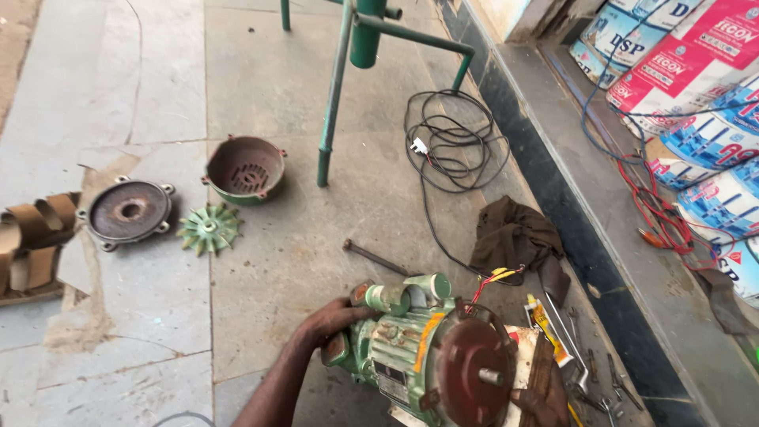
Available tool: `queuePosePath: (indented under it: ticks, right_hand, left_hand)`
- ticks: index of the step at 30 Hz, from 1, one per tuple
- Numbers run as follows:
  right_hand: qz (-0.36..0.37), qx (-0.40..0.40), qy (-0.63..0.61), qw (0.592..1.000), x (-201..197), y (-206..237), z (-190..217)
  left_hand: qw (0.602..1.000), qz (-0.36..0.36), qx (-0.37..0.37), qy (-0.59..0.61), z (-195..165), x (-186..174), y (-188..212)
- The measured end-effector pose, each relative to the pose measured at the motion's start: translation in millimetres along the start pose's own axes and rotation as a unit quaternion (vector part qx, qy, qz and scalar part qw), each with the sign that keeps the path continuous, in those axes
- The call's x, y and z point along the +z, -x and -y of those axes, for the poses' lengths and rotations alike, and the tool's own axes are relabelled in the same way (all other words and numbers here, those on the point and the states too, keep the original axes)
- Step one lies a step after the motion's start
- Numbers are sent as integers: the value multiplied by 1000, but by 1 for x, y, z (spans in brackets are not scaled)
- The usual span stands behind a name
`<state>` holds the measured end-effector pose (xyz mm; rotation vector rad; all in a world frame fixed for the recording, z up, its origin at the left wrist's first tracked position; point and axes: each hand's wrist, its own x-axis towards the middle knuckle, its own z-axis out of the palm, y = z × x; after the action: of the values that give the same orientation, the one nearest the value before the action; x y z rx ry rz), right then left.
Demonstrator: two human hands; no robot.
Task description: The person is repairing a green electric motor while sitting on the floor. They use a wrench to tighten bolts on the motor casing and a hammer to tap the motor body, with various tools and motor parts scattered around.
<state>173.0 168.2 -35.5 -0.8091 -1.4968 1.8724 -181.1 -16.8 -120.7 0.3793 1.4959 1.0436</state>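
Stripdown under way; left hand (332,323) wrapped round green motor (419,356), right hand (545,395) pressed flat near end plate (472,372); next needs firm bracing.

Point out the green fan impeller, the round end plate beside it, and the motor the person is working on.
green fan impeller (208,228): head view, on its central hub.
round end plate (130,211): head view, on its rusty face near the centre hole.
motor (407,344): head view, on the green ribbed body.

Stacked white-blue-pink sacks (696,95) lie top right.
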Motion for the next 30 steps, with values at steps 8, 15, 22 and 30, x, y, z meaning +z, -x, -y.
queuePosePath:
  ticks: [8,15,22,30]
  right_hand:
    - [-40,49,42,997,-27,-17,-2]
    - [-42,34,40,998,-17,-20,5]
    - [-65,15,43,997,10,-11,31]
    - [-24,-59,145,987,34,-33,57]
  left_hand:
    - [987,61,-11,146,-1,13,-11]
    - [980,110,6,165,-4,-1,3]
    - [997,-68,-18,-22,1,26,34]
    - [984,-140,90,64,13,35,67]
